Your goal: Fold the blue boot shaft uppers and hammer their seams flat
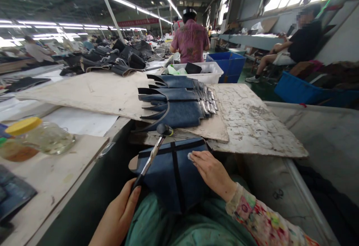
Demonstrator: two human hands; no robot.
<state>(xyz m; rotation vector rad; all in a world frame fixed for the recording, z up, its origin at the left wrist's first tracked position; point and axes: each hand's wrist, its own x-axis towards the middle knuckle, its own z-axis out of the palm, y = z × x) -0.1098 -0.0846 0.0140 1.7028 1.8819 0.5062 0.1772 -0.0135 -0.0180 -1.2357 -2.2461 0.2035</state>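
Observation:
My left hand (119, 214) is closed around the handle of a small hammer (153, 152), whose dark head hovers just above the far edge of a dark blue leather piece (168, 173). That piece lies on my lap over a green apron and has a black strip running down its middle. My right hand (210, 171) lies flat on the piece to the right of the strip, fingers stretched out and pressing it down. Beyond it, a fanned stack of similar blue leather pieces (176, 102) rests on a worn board.
A glass jar with a yellow lid (42, 135) lies at the left on a board. A white bin (204, 73) and blue bins (231, 64) stand behind the stack. A person in a pink shirt (190, 38) stands beyond; another sits at right (294, 45).

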